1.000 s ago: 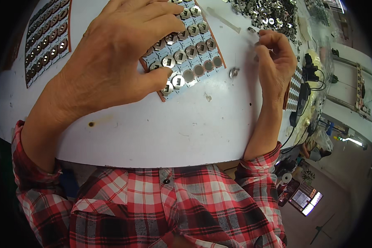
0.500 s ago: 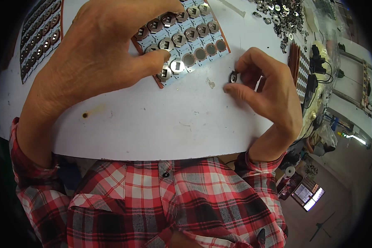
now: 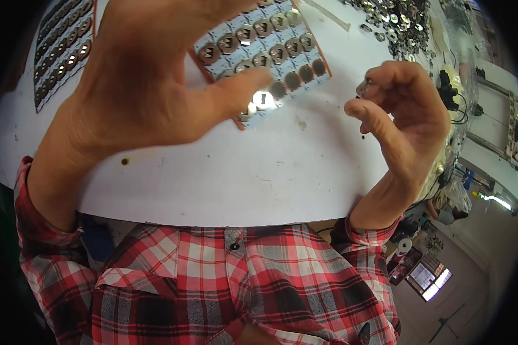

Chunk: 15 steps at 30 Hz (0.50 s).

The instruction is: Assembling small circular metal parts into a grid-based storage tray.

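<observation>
A light blue circuit board panel (image 3: 299, 60) with orange edges lies on the white table ahead of me. Rows of shiny round metal clips cover most of it, and several dark round pads (image 3: 292, 81) at its near right end are bare. My left hand (image 3: 149, 80) is spread over the panel's left side, thumb stretched across the nearest rows; its upper fingers run out of view. Right of the panel, raised off the table, my right hand (image 3: 411, 109) pinches a small metal clip (image 3: 363, 89) between thumb and forefinger. The fingers partly hide that clip.
Loose metal clips (image 3: 406, 26) are heaped at the far right. Another filled panel (image 3: 63, 52) lies at the far left. Black plugs and cables (image 3: 450, 89) and clear plastic sheeting sit along the right edge. A dark burn mark (image 3: 125, 161) stains the table's near left.
My right hand has moved right, away from the panel, with the clip. My left hand has shifted slightly right and looks blurred. The whole view has drifted a little.
</observation>
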{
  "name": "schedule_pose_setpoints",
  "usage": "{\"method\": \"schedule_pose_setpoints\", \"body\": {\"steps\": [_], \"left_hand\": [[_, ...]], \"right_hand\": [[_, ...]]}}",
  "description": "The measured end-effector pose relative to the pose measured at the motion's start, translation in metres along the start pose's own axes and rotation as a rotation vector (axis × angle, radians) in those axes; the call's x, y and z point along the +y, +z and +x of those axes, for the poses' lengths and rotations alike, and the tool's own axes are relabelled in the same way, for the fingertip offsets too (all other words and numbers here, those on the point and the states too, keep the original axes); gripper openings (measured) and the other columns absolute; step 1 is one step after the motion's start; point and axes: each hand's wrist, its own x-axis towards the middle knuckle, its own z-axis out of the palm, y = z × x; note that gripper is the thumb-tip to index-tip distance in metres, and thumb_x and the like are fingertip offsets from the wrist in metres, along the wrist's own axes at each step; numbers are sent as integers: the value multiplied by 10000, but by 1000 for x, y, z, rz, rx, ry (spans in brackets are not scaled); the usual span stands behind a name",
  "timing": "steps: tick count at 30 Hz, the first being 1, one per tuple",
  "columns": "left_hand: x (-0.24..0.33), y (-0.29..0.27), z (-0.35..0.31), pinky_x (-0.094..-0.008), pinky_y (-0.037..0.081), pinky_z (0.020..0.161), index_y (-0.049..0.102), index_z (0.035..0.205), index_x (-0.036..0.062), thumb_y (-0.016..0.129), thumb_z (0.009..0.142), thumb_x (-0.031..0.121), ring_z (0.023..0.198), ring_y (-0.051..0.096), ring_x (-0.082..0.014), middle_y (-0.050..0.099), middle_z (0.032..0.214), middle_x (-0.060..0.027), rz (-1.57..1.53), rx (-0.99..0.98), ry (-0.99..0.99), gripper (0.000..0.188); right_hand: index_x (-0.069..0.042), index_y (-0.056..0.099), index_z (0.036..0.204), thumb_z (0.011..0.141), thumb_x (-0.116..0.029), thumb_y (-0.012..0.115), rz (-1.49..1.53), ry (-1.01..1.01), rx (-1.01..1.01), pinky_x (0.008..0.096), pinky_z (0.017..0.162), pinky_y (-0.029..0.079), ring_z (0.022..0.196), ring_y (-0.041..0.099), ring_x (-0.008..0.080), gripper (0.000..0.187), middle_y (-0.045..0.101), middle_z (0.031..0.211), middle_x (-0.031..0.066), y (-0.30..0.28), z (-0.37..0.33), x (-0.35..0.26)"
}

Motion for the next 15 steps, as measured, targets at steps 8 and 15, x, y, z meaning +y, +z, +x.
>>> {"method": "schedule_pose_setpoints", "body": {"steps": [8,15], "left_hand": [[41,14,-3,-243,560,726,689,1111,-59,714,893,-35,838,704,-124,734,960,-132,-463,-108,-395,221],[33,13,-9,-263,620,725,681,1095,-62,707,906,-43,806,744,-157,743,946,-145,-932,-241,-724,192]], "right_hand": [[128,610,1137,750,44,856,17,-413,-138,259,687,524,822,625,160,466,664,1041,167,34,-2,-1],[82,616,1071,746,81,818,316,-325,-96,228,652,512,796,611,136,382,653,943,142,40,-5,-5]]}}
